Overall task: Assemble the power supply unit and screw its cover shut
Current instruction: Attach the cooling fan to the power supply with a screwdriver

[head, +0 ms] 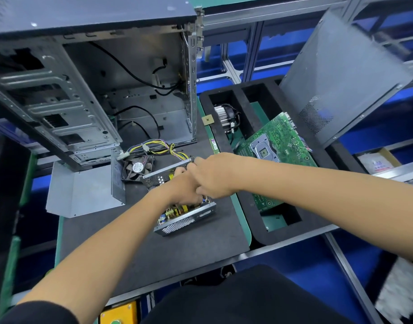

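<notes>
The open power supply unit (185,219) lies on the black mat at the centre, its perforated metal walls and circuit board with yellow parts showing. My left hand (181,189) reaches down inside the box, fingers curled over the board. My right hand (212,174) sits above it, fingers closed at the far perforated wall (164,173); what it grips is hidden. The grey cover (118,177) with its black fan (137,168) lies to the left of the box. A bundle of yellow and coloured wires (163,148) runs behind.
An open computer case (95,90) stands at the back left. A grey side panel (77,192) lies left of the cover. To the right, a black foam tray (254,220) holds a green motherboard (278,146) and a cooler (225,118). Another grey panel (341,73) leans behind.
</notes>
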`<action>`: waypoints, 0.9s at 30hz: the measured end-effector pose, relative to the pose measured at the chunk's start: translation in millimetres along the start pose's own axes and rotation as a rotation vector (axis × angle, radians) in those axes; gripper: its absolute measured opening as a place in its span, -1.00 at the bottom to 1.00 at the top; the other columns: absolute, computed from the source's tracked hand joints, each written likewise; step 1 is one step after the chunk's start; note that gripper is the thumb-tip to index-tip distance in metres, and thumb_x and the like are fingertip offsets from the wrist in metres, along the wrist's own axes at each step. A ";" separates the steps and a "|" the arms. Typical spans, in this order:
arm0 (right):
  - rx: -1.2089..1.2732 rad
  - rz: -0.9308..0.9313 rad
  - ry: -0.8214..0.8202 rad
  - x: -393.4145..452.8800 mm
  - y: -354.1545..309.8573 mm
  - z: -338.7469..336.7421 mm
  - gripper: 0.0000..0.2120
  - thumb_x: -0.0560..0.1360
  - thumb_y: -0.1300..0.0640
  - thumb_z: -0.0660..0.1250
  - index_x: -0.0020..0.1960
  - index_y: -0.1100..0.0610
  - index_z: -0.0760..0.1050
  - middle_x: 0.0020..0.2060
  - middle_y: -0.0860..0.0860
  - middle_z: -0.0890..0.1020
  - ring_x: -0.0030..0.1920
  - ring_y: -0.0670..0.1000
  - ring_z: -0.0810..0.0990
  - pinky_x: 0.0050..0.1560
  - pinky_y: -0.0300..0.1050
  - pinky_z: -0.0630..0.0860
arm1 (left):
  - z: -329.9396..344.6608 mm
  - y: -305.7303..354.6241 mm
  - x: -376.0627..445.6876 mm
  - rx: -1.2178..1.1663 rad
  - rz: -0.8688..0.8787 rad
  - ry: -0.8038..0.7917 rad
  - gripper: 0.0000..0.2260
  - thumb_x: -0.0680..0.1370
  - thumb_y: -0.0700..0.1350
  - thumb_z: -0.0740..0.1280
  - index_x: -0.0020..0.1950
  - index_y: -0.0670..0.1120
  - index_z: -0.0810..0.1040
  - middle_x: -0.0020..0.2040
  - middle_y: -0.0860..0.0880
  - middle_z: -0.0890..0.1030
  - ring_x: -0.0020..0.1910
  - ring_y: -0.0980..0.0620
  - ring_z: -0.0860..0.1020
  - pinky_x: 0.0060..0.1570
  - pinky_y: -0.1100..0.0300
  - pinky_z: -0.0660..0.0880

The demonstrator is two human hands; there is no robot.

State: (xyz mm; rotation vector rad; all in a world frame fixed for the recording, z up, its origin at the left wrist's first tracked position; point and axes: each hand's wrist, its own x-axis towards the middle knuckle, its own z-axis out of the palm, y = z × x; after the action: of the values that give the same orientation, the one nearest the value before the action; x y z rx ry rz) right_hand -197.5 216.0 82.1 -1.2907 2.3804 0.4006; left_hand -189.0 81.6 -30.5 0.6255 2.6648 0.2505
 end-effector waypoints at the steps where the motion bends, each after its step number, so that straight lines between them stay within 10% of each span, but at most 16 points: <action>1: 0.010 -0.012 -0.031 0.7 0.1 -1.4 -0.65 0.55 0.09 0.22 0.26 0.22 0.29 0.12 0.16 0.42 -0.27 0.13 0.47 -0.34 -0.07 0.29 | 0.3 -0.3 -0.3 -0.051 -0.013 -0.005 -0.91 0.45 -0.12 0.26 -0.15 -0.04 0.57 -0.17 0.03 0.59 -0.10 0.06 0.28 -0.10 0.17 0.02; 4: -0.023 -0.069 0.013 0.1 -2.6 -4.7 -0.85 0.46 0.20 0.31 -0.02 0.16 0.36 0.01 0.16 0.47 -0.45 -0.01 0.27 -0.40 -0.10 0.27 | 1.0 -2.0 -1.3 -0.164 -0.017 -0.020 -0.82 0.41 -0.06 0.23 -0.13 -0.08 0.57 -0.21 0.01 0.59 -0.11 0.04 0.33 0.03 0.20 0.16; 7: -0.072 -0.109 0.098 3.0 -5.7 -8.0 -0.59 0.46 0.24 0.29 -0.34 0.07 0.06 -0.10 0.15 0.58 -0.41 0.01 0.30 -0.33 -0.08 0.31 | 1.3 -1.4 -2.0 -0.210 -0.033 -0.055 -0.87 0.36 -0.07 0.19 -0.30 -0.08 0.49 -0.38 0.04 0.50 -0.27 0.02 0.34 -0.20 0.29 0.21; 12: -0.079 -0.011 0.076 5.6 -11.5 0.0 -0.95 0.53 0.19 0.23 -0.03 0.14 0.37 0.00 0.13 0.59 -0.24 0.09 0.40 -0.28 -0.06 0.37 | 0.3 -2.1 2.2 -0.020 -0.033 -0.101 -0.89 0.44 -0.05 0.20 -0.11 0.04 0.51 -0.18 0.03 0.52 -0.08 0.07 0.32 -0.03 0.17 0.10; 14: -0.015 0.005 -0.008 4.9 -12.3 -0.9 -0.70 0.50 0.16 0.25 0.21 0.20 0.35 0.05 0.15 0.50 -0.29 0.10 0.41 -0.33 -0.06 0.35 | 3.2 -3.3 2.7 0.045 -0.017 -0.065 -0.86 0.49 -0.06 0.23 -0.03 0.01 0.56 -0.08 0.01 0.57 -0.03 0.05 0.30 -0.09 0.14 0.01; 20: -0.077 -0.035 0.092 1.1 -10.8 -5.5 -0.89 0.47 0.24 0.28 -0.08 0.12 0.35 -0.05 0.15 0.58 -0.34 0.05 0.36 -0.30 -0.09 0.33 | 3.5 -1.8 1.8 -0.107 -0.031 -0.016 -0.88 0.45 -0.14 0.24 -0.14 -0.12 0.56 -0.27 -0.02 0.56 -0.15 0.00 0.35 -0.03 0.17 0.09; 27: 0.011 0.068 0.034 -3.4 -7.4 1.3 -0.67 0.47 0.15 0.31 0.20 0.21 0.39 0.09 0.13 0.47 -0.25 0.12 0.46 -0.27 -0.06 0.37 | -4.1 5.9 1.4 0.052 -0.057 -0.048 -0.86 0.46 -0.11 0.22 -0.18 -0.09 0.56 -0.25 0.03 0.54 -0.06 -0.01 0.31 0.14 0.05 0.13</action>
State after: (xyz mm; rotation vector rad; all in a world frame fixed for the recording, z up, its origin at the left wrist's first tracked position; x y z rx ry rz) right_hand -189.3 215.0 82.2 -1.2237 2.4570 0.3878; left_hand -189.5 87.1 -25.7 0.5630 2.6459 0.1485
